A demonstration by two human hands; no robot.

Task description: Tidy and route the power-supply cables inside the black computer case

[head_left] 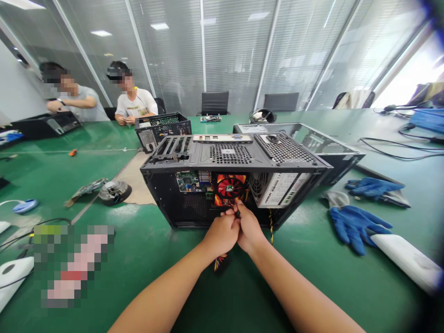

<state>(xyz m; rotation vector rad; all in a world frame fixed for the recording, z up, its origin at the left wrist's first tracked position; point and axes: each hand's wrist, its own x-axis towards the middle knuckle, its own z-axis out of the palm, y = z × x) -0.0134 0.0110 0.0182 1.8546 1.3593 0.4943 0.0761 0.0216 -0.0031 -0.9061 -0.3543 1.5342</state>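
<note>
An open black computer case [201, 162] lies in front of me with its open side facing me. Inside are a green circuit board [190, 181], a red and orange fan [229, 186] and a power supply [282, 188]. My left hand [224, 231] and my right hand [249, 226] meet at the case's lower front edge, just below the fan. The fingers of both are closed around something small and dark, perhaps a cable, too hidden to name. Multicoloured wires [219, 262] hang below my left hand. A yellow and black cable [271, 226] hangs from the power supply.
Blue gloves [354, 224] and a white power strip [407, 259] lie at right. Behind stand another case [333, 143] and a smaller one [163, 127]. A round metal cooler [114, 191] sits left on the green table [138, 277]. Two people sit at the far left.
</note>
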